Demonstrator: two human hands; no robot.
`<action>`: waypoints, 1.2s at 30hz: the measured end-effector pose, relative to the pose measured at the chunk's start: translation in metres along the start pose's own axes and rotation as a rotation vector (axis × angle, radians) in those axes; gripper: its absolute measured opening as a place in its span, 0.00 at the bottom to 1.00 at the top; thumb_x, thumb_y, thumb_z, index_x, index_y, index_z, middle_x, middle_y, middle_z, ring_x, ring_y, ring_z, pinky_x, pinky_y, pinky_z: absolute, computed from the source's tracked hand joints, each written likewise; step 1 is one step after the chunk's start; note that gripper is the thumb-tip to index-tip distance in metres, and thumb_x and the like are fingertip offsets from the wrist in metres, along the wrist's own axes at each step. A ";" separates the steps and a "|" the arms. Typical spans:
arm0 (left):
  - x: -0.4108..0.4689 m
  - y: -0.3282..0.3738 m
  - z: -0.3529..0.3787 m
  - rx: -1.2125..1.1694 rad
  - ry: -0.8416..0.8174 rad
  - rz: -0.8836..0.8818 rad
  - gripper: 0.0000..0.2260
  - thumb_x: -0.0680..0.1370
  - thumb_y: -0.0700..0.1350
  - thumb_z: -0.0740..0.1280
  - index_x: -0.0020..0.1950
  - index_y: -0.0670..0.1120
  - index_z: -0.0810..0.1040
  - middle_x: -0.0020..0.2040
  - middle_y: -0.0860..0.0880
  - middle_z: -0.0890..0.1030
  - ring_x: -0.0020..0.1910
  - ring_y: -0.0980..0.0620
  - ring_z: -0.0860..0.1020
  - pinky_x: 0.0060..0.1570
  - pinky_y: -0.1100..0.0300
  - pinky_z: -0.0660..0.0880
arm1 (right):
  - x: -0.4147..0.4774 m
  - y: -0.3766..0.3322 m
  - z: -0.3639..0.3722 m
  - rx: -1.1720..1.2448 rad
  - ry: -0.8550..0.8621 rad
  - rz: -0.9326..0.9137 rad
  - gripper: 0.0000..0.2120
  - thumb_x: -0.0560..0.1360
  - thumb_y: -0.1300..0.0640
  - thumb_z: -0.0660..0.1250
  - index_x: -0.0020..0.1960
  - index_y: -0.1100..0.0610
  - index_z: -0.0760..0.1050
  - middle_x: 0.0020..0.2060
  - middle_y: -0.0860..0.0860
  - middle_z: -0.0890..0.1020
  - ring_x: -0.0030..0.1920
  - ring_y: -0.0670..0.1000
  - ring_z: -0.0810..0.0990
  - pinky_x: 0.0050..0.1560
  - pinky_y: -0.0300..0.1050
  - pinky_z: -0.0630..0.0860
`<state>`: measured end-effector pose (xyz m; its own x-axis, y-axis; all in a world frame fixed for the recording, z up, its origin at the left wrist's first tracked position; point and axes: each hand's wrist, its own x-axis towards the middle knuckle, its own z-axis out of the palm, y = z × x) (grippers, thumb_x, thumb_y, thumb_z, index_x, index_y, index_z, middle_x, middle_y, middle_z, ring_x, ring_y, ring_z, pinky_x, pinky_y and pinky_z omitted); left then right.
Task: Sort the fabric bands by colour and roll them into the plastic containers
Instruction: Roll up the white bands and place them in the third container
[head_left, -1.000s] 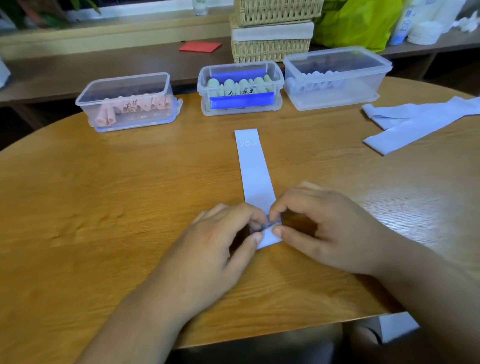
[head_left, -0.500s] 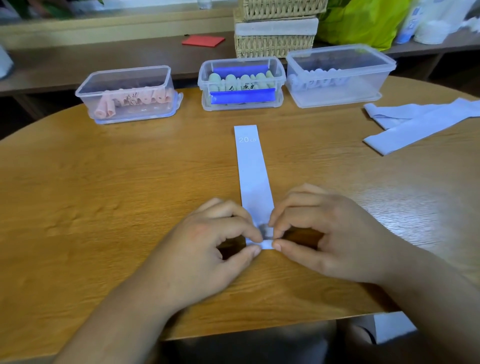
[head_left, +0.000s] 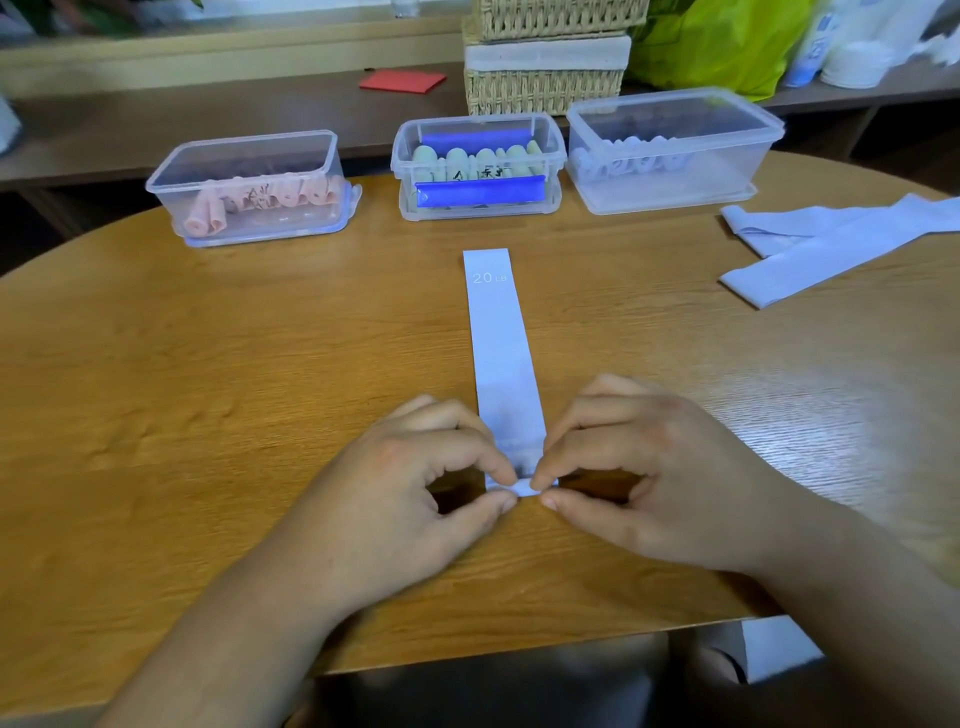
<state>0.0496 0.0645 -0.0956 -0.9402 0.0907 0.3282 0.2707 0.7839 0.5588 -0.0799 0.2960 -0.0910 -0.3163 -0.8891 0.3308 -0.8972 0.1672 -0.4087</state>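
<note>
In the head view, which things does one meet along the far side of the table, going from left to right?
container with pink rolls → container with green rolls and blue clips → container with pale lilac rolls → loose pale lilac bands

left hand: was bare, nails short and plain
right hand: same deal, bare
forearms: were uncovered right past the table's near edge
</note>
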 end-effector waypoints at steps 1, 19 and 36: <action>0.000 0.000 0.000 -0.001 -0.001 0.002 0.05 0.76 0.49 0.79 0.50 0.57 0.86 0.50 0.61 0.81 0.54 0.54 0.80 0.54 0.56 0.75 | 0.000 0.000 0.000 0.003 0.003 0.006 0.04 0.77 0.50 0.78 0.52 0.44 0.86 0.48 0.36 0.83 0.53 0.44 0.79 0.54 0.48 0.76; 0.000 0.002 0.001 0.041 -0.010 0.006 0.02 0.79 0.53 0.74 0.51 0.57 0.87 0.50 0.61 0.80 0.54 0.55 0.78 0.53 0.56 0.75 | -0.001 0.003 0.001 0.038 -0.002 0.050 0.04 0.78 0.47 0.76 0.53 0.42 0.87 0.47 0.37 0.80 0.51 0.46 0.79 0.52 0.48 0.75; -0.002 0.004 0.006 0.322 0.073 0.077 0.10 0.82 0.55 0.70 0.56 0.54 0.89 0.55 0.56 0.84 0.54 0.50 0.80 0.52 0.49 0.79 | 0.000 -0.001 0.002 -0.161 0.048 -0.060 0.05 0.81 0.50 0.72 0.54 0.46 0.87 0.52 0.40 0.82 0.52 0.47 0.78 0.50 0.51 0.74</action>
<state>0.0510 0.0708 -0.0988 -0.8989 0.1223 0.4207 0.2506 0.9311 0.2650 -0.0782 0.2950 -0.0920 -0.2717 -0.8789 0.3921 -0.9515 0.1841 -0.2466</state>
